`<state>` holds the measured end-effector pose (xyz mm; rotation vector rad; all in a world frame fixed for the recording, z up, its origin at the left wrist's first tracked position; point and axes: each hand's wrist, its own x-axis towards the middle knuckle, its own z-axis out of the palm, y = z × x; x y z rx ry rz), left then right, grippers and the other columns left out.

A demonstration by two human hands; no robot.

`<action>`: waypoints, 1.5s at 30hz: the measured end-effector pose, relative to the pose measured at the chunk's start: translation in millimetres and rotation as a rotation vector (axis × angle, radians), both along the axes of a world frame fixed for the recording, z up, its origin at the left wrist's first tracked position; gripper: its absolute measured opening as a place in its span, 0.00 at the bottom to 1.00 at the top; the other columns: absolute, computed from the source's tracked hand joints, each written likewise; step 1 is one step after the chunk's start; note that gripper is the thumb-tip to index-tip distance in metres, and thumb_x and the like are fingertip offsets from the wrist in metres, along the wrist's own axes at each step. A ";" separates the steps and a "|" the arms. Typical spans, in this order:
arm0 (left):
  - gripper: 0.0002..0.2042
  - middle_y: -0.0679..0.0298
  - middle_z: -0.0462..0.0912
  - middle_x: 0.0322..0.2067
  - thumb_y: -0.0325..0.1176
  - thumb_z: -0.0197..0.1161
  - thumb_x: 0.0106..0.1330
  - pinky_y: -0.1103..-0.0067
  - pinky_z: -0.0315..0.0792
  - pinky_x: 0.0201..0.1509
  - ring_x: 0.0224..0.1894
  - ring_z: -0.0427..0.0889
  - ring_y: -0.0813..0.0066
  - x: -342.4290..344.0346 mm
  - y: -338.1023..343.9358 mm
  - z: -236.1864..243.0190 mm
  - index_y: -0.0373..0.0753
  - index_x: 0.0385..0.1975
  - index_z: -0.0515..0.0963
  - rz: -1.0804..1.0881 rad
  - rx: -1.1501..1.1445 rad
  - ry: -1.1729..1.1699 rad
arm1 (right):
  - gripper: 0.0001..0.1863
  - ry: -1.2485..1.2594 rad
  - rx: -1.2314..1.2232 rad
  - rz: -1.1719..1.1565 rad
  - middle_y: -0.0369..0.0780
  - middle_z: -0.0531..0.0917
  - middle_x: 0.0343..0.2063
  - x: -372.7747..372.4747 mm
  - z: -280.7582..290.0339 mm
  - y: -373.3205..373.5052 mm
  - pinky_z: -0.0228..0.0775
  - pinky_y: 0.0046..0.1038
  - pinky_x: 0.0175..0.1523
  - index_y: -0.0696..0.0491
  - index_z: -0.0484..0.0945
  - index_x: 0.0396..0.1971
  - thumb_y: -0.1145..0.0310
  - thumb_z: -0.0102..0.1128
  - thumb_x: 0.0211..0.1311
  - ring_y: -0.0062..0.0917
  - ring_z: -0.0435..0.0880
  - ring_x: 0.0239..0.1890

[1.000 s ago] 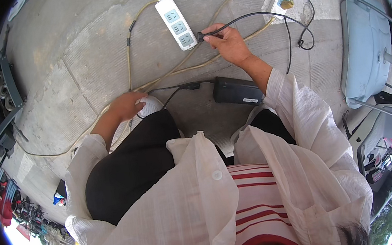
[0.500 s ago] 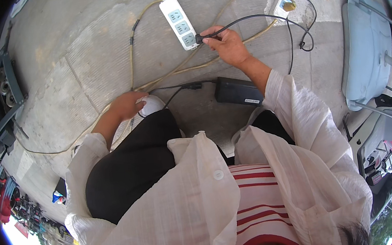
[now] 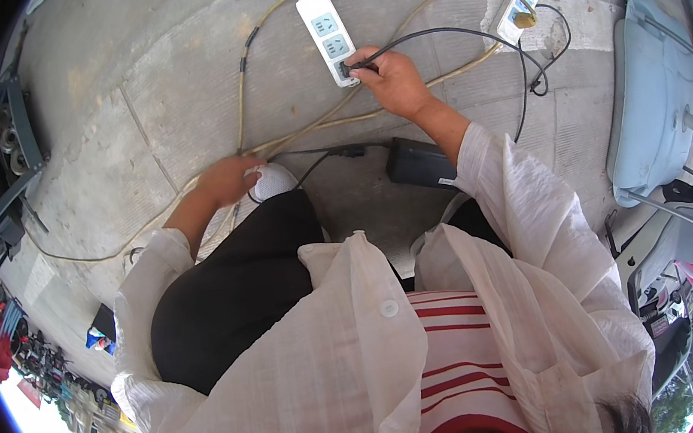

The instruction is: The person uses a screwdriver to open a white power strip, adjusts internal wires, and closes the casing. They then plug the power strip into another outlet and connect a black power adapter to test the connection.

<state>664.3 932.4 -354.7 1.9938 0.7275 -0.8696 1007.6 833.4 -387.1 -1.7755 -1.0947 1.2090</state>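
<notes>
My right hand point(image 3: 393, 83) is closed on a black plug point(image 3: 348, 69) at the nearest socket of a white power strip point(image 3: 319, 22). The plug sits against that socket, but my fingers partly hide how far in it is. From the plug a black cable point(image 3: 453, 28) arcs to the right. My left hand point(image 3: 225, 182) hovers low beside a white shoe point(image 3: 275, 182), thumb and fingers apart, with nothing visible in it. Yellowish cord point(image 3: 301, 130) runs just past its fingertips. Between my knees lies a black power adapter point(image 3: 420, 164) with a lead, partly covered by my right sleeve.
A second white power strip point(image 3: 517, 12) at the far right carries a black plug and a yellowish plug. Loose cords cross the concrete floor point(image 3: 166, 83). To the right is a pale blue vehicle panel point(image 3: 647, 93); a dark metal frame point(image 3: 23, 135) stands at the left.
My right hand has brought the plug from beside the power strip onto its nearest socket. The view has shifted slightly. My left hand stays by the shoe, its thumb now further from the fingers.
</notes>
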 end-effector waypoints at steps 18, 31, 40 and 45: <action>0.19 0.52 0.81 0.51 0.37 0.58 0.67 0.66 0.70 0.58 0.54 0.78 0.51 13.5 8.7 3.3 0.44 0.58 0.75 0.039 0.044 0.065 | 0.09 -0.495 -0.038 0.401 0.51 0.83 0.33 -7.2 13.8 15.5 0.74 0.48 0.40 0.53 0.73 0.41 0.67 0.57 0.63 0.48 0.83 0.38; 0.20 0.50 0.80 0.52 0.39 0.57 0.67 0.65 0.70 0.60 0.55 0.77 0.50 9.2 7.7 4.5 0.42 0.58 0.74 0.028 0.074 0.087 | 0.09 -0.503 -0.095 0.389 0.50 0.84 0.32 -6.3 10.6 17.4 0.73 0.46 0.40 0.51 0.75 0.41 0.62 0.54 0.66 0.49 0.83 0.36; 0.20 0.51 0.80 0.52 0.40 0.56 0.68 0.66 0.70 0.60 0.56 0.77 0.51 7.4 7.8 1.8 0.43 0.59 0.74 0.024 0.077 0.096 | 0.11 -0.528 -0.098 0.417 0.51 0.84 0.30 -6.2 16.0 18.5 0.75 0.48 0.38 0.52 0.74 0.42 0.64 0.57 0.64 0.48 0.85 0.35; 0.20 0.51 0.80 0.52 0.39 0.56 0.68 0.66 0.70 0.60 0.56 0.77 0.51 7.9 7.9 2.1 0.43 0.59 0.74 0.032 0.072 0.111 | 0.11 -0.518 -0.092 0.406 0.51 0.84 0.30 -6.0 17.0 18.0 0.75 0.48 0.38 0.52 0.75 0.43 0.63 0.58 0.64 0.48 0.85 0.35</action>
